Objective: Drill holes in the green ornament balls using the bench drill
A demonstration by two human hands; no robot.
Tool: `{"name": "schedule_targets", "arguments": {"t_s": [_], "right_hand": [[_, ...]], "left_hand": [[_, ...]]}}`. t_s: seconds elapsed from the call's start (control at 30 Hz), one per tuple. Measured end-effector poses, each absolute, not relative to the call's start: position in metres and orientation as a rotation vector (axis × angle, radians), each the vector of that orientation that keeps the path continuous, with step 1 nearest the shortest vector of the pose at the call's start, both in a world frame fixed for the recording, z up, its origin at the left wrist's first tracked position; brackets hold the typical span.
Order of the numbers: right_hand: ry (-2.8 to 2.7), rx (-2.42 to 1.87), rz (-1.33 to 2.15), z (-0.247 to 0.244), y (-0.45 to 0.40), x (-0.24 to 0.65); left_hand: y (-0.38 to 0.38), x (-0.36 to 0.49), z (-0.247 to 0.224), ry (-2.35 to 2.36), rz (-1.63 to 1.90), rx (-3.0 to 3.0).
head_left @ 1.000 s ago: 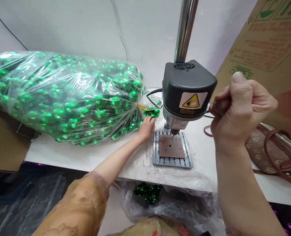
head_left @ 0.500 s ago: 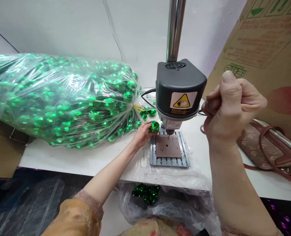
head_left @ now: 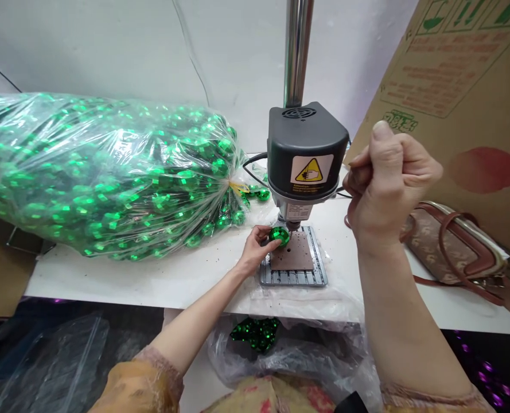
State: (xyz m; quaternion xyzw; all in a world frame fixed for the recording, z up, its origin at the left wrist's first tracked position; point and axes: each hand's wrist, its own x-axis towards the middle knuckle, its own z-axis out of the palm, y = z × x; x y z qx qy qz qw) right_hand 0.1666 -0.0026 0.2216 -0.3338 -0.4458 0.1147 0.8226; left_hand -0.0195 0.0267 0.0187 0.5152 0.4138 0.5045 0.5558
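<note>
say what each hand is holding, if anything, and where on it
The left hand holds a green ball by its left side, in the fingers. The right hand is closed; whether it grips anything cannot be told.

Ball [head_left: 279, 237]: mirror-like facets, glossy green.
Bag [head_left: 108, 178]: clear plastic, wrinkled, shiny.
Drill housing [head_left: 308, 135]: black, smooth, satin-looking.
Column [head_left: 298, 54]: polished metal.
Carton [head_left: 452, 115]: matt brown cardboard, printed.

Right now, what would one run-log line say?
left hand: holding green ball | ball: beside drill bit | right hand: raised, closed
</note>
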Motion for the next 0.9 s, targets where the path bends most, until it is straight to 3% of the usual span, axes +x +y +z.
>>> {"name": "schedule_targets", "arguments": {"t_s": [0.47,0.9], "right_hand": [[-0.942,-0.710,0.273,0.222,-0.003,0.167],[-0.985,-0.736,0.242,0.218,-0.004,0.168]], "left_hand": [[0.019,-0.010,0.013,1.010,1.085,1.614],[0.008,0.004,0.003,0.899,1.132,1.569]]}}
